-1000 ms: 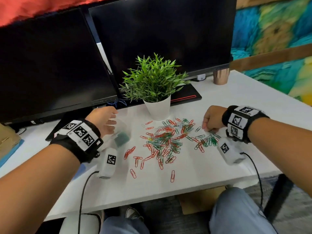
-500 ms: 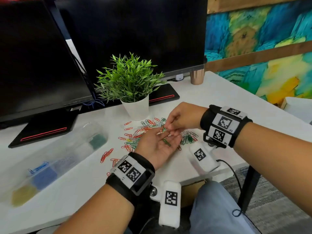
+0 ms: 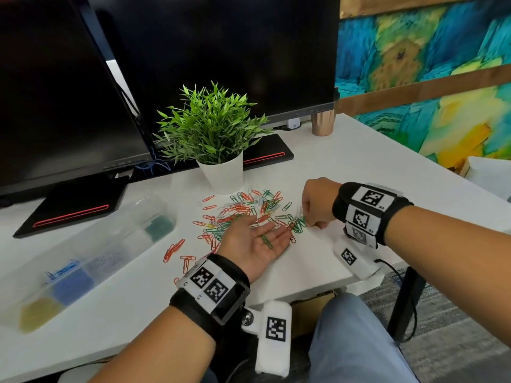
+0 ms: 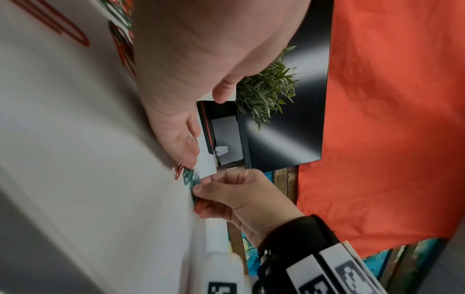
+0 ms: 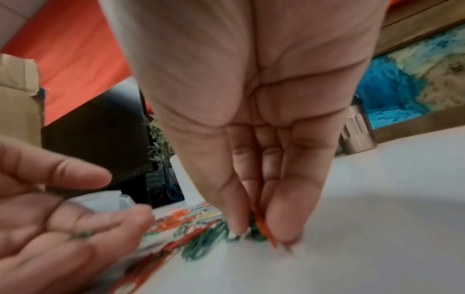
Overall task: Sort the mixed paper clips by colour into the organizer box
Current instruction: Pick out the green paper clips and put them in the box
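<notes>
Since half a second ago the right hand [image 3: 318, 201] has left the left hand [image 3: 250, 241] and dropped to the right edge of the mixed clip pile [image 3: 240, 214] on the tabletop [image 3: 318, 261]. One green clip [image 3: 266, 241], put there a moment earlier, now lies on the left palm.

The left hand waits palm up at the near edge of the pile, fingers straight and relaxed, serving as a tray. In the right wrist view the right hand's thumb and fingers [image 5: 284, 208] are bunched together, tips down among green clips [image 5: 208, 234] with a red one between them; blur hides whether a clip is actually gripped. The left wrist view shows the same fingertips at a small green cluster [image 4: 191, 179].

The organizer box [image 3: 91, 252] sits well to the left of the pile, with a green compartment at its far end and blue and yellow ones nearer. Judging from this, greens are being collected in the palm for one trip to the box. Most of the pile is unsorted, and red clips tangled among the green may come up too.
</notes>
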